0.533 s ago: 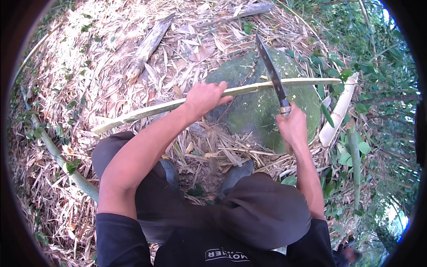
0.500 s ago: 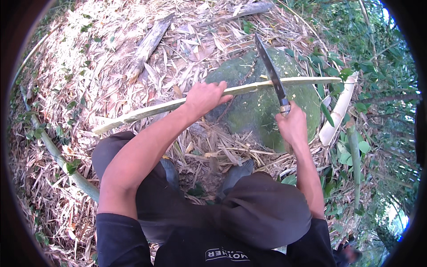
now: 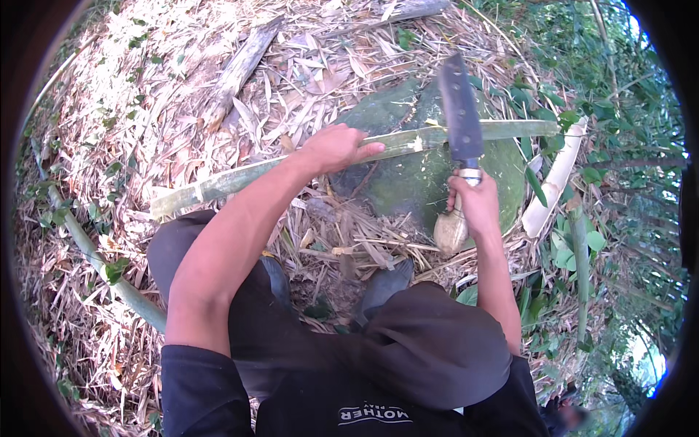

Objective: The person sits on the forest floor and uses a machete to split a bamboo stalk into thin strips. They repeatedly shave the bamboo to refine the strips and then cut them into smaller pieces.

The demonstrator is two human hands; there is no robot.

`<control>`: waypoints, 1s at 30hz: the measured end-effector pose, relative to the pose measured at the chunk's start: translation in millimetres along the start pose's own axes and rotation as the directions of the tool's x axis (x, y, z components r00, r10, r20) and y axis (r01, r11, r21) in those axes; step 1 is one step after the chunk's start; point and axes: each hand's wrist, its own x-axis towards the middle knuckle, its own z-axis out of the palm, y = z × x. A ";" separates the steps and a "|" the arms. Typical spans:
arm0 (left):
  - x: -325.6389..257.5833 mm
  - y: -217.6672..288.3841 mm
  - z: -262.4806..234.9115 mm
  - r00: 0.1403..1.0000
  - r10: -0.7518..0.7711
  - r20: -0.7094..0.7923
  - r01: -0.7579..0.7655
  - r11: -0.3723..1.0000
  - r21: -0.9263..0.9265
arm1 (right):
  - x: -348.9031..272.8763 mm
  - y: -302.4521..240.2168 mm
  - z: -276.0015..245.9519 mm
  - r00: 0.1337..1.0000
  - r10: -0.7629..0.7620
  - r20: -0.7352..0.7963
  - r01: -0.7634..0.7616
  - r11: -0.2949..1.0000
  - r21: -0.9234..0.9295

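A long split bamboo strip (image 3: pixel 404 143) lies slantwise in front of me, its green outer face showing. My left hand (image 3: pixel 336 149) is closed around it near its middle, thumb pointing right. Its right part passes over a mossy green rock (image 3: pixel 408 189). My right hand (image 3: pixel 478 202) grips a large knife (image 3: pixel 461 109) by its pale, bulbous handle. The dark blade points away from me with its broad side showing, and overlaps the strip; whether it touches the strip I cannot tell.
To the right of the rock lies a pale split bamboo piece (image 3: pixel 557 178), with a green bamboo stalk (image 3: pixel 581 269) nearby. A bamboo pole (image 3: pixel 95 255) is at left, a weathered log (image 3: pixel 244 69) farther off. Dry leaves cover the ground; green plants (image 3: pixel 633 131) crowd the right.
The strip has rolled in my left hand, from its narrow edge to its green face. The knife has turned to show its broad side, its tip shifting right.
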 end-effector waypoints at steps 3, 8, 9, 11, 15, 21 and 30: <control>-2.4 15.0 -9.0 1.000 -0.010 -0.027 0.012 0.998 0.069 | -2.7 11.3 -9.9 0.991 -0.071 -0.111 0.062 0.995 -0.082; -2.8 19.3 -16.2 0.995 -0.101 0.019 0.099 0.992 0.077 | -19.6 10.3 -17.5 0.982 -0.139 -0.128 0.103 0.962 -0.254; -2.7 17.9 -14.1 0.995 -0.097 0.010 0.096 0.993 0.067 | -22.0 9.7 -15.8 0.984 -0.133 -0.121 0.097 0.959 -0.265; -1.2 14.4 -9.2 0.996 -0.085 -0.013 0.086 0.995 0.046 | -25.9 7.5 -10.4 0.986 -0.123 -0.112 0.087 0.953 -0.289; 2.4 10.5 -8.2 0.993 -0.106 0.042 0.106 0.994 0.000 | -30.2 -6.0 -4.5 0.981 -0.161 -0.112 0.105 0.914 -0.391; 11.2 -1.5 -13.2 0.992 -0.059 0.115 0.076 0.985 -0.152 | -19.7 -14.8 -0.1 0.973 -0.227 -0.050 0.163 0.818 -0.552; 26.9 -9.7 -20.4 0.995 -0.100 -0.016 0.099 0.994 -0.056 | -9.6 -26.2 4.5 0.969 -0.248 -0.018 0.188 0.780 -0.597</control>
